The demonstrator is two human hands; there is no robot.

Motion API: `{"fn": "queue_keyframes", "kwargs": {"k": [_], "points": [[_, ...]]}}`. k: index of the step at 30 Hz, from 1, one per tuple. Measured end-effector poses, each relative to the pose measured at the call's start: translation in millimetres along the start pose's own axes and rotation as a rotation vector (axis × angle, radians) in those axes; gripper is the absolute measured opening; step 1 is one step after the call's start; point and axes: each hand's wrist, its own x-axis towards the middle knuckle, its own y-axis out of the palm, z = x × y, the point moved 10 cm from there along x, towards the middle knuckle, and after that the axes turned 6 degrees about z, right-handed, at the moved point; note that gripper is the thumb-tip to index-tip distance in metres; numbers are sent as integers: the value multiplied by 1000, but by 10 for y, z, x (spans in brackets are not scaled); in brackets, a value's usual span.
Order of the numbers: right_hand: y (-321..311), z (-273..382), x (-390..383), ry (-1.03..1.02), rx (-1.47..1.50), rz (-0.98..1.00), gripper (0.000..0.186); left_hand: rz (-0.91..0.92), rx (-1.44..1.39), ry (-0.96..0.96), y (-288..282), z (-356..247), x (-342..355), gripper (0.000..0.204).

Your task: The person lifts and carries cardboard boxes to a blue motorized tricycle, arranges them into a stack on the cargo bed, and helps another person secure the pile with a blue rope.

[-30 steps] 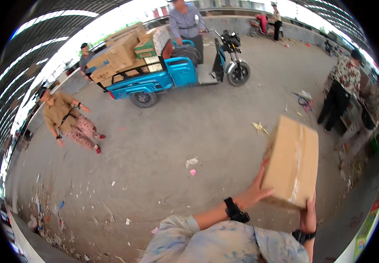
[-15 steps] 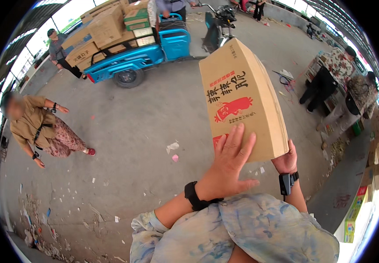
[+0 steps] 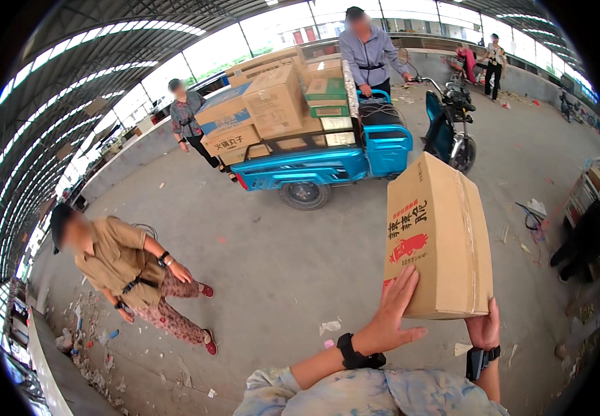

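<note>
Raised in front of me is a closed cardboard box (image 3: 463, 243) with tape along its seam, dark lettering and a red cartoon figure on its left face. My left hand (image 3: 389, 317) steadies it, fingers pressed flat on the lower part of that printed face, thumb spread away. At the box's lower right corner, my right hand (image 3: 484, 328) supports it from below; its fingers are partly hidden under the box. Together the two hands hold the box, tilted, off the floor. Dark straps circle both wrists.
A blue cargo tricycle (image 3: 314, 166) stands ahead, its bed stacked with cartons (image 3: 272, 100). One person (image 3: 369, 55) is beside its seat, another (image 3: 187, 121) behind its bed. A person in a tan shirt (image 3: 123, 253) stands at left. Litter (image 3: 95, 360) lies on the concrete floor (image 3: 244, 277).
My view has tilted up and swung left, showing more of the tricycle and roof. The box stays between both hands, now turned to show more of its taped side. The tan-shirted person's arm has shifted.
</note>
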Motion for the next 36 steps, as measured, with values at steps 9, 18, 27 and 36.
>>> {"fn": "queue_keyframes", "kwargs": {"k": [9, 18, 27, 36], "points": [[416, -636, 1510, -15, -80, 2, 54, -43, -29, -106, -1065, 1228, 313, 99], [1074, -1070, 2992, -58, -138, 34, 57, -4, -97, 48, -2364, 2357, 783, 99], [1429, -1580, 4344, -74, -246, 46, 69, -139, -83, 20, -3478, 3279, 1038, 104], [2029, -1784, 5755, -138, -348, 214, 88, -351, -151, -46, -4308, 3877, 1391, 107]]}}
